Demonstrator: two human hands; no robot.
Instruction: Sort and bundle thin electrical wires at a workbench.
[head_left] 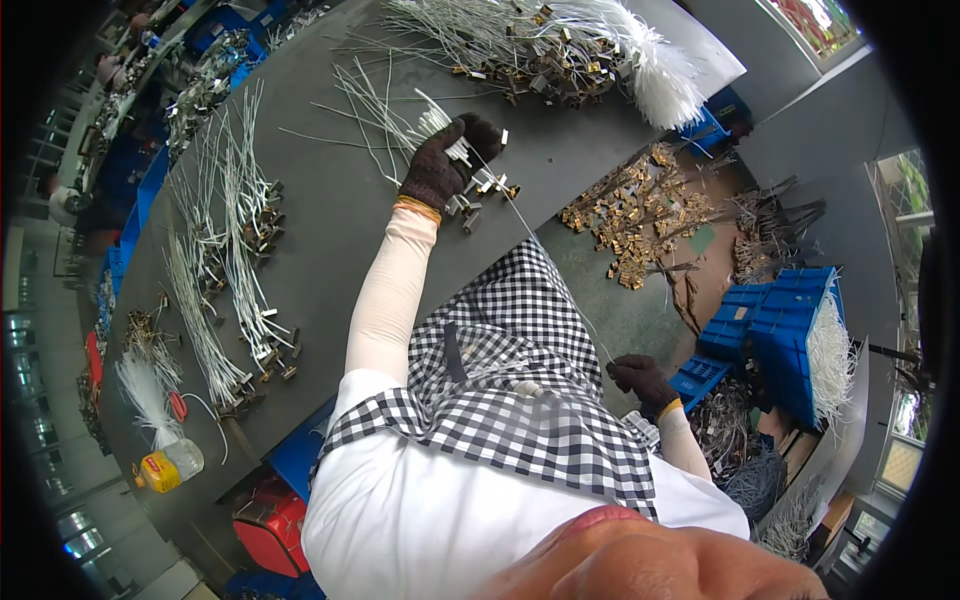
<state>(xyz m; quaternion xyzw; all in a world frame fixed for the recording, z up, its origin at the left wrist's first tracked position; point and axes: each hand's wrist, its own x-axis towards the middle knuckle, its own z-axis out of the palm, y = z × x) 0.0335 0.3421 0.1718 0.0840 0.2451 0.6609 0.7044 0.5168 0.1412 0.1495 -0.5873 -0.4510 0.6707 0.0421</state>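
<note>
My left hand (445, 165), in a dark brown knit glove, is closed round a bundle of short white tubes (433, 122) above the grey table. Small metal-and-white parts with leads (470, 208) lie just under that hand. From there a thin white wire (590, 322) runs across the table edge and past my checked apron (510, 300). Its lower end is at my right hand (643, 380), also gloved, whose fingers are pinched together on it at my right side. What else the left palm covers is hidden.
Wired parts lie in rows (235, 230) on the table's left and in a large heap (560, 60) at its far side. A plastic bottle (170, 465) lies near left. Brass-coloured parts (640, 215) cover a lower surface to the right, beside blue crates (785, 325).
</note>
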